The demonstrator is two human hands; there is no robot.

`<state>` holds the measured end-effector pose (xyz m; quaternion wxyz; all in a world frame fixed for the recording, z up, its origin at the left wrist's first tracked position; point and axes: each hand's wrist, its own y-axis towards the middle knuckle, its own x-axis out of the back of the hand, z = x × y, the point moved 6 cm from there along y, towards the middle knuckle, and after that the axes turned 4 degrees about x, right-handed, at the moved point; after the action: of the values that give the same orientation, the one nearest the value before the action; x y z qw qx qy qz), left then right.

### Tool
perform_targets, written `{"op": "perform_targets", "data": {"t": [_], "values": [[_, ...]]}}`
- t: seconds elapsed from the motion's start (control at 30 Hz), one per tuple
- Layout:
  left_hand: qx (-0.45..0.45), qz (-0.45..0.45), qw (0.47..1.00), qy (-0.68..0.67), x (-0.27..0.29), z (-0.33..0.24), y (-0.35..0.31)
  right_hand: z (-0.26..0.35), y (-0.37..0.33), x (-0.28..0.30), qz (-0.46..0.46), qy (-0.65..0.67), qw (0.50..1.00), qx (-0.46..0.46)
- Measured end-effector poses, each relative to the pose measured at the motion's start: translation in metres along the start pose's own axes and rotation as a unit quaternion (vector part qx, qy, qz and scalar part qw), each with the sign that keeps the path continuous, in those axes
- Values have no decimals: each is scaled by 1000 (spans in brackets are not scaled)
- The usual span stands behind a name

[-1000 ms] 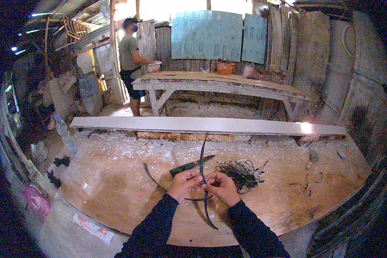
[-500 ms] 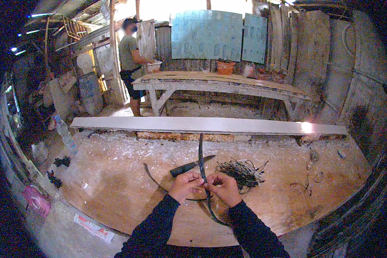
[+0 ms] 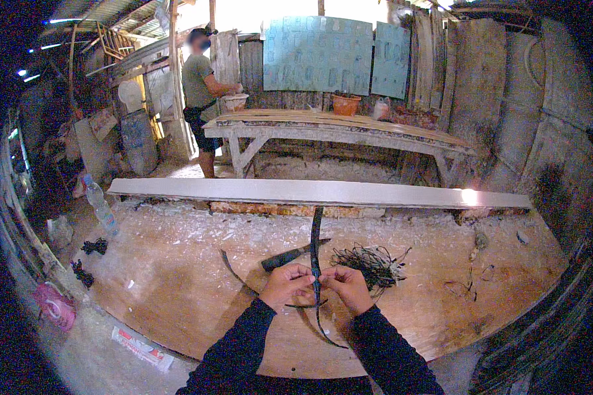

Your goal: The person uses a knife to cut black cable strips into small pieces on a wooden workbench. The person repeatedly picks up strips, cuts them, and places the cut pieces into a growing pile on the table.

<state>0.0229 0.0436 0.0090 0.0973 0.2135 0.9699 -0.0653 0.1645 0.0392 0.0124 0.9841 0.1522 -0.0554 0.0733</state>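
Observation:
Between the fingertips of both hands I hold a long black rubbery strip [image 3: 315, 238], which stands up away from me and trails down toward the near table edge. My left hand [image 3: 287, 284] pinches it from the left, and my right hand [image 3: 347, 287] pinches it from the right, their fingertips close together. Just beyond my left hand lies a knife [image 3: 285, 257] with a dark handle, its blade passing behind the strip. A second dark strip [image 3: 236, 271] curves across the wood left of my left hand. Past my right hand sits a tangled heap of thin black strands [image 3: 377, 263].
The wooden table [image 3: 178, 289] carries a long white board [image 3: 257, 189] along its far edge. At its left are a plastic bottle [image 3: 99, 203] and small black bundles [image 3: 94, 247]. Beyond, a person [image 3: 196, 85] stands by a bench [image 3: 349, 128] holding an orange pot [image 3: 346, 104].
The strip's upper part has shifted right and its lower tail now hangs straighter. My hands remain together on it. The person at the back has raised a hand above the white pot.

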Motion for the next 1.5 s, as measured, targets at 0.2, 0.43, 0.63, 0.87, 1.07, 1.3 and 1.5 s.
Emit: {"op": "perform_targets", "data": {"t": [0.2,0.43,0.63,0.87,1.07,1.3,1.5], "values": [[18,18,999,-41,-7,-5,-4,3,-2,-2,17,74,997,-27],[35,53,991,-117,-10,-6,-6,6,-8,-13,35,296,945,-135],[50,-42,992,-104,0,-2,-6,10,-7,-15,36,284,951,-120],[43,-50,988,-141,-4,-4,-6,8,-2,-11,25,134,990,-31],[24,-96,991,-86,-2,-9,-12,9,-2,-15,64,150,986,-19],[4,-58,995,-81,-5,-11,-10,-1,-2,-13,54,105,993,-22],[-1,5,998,-61,-16,-16,-11,-1,-1,-16,66,144,987,-35]]}}
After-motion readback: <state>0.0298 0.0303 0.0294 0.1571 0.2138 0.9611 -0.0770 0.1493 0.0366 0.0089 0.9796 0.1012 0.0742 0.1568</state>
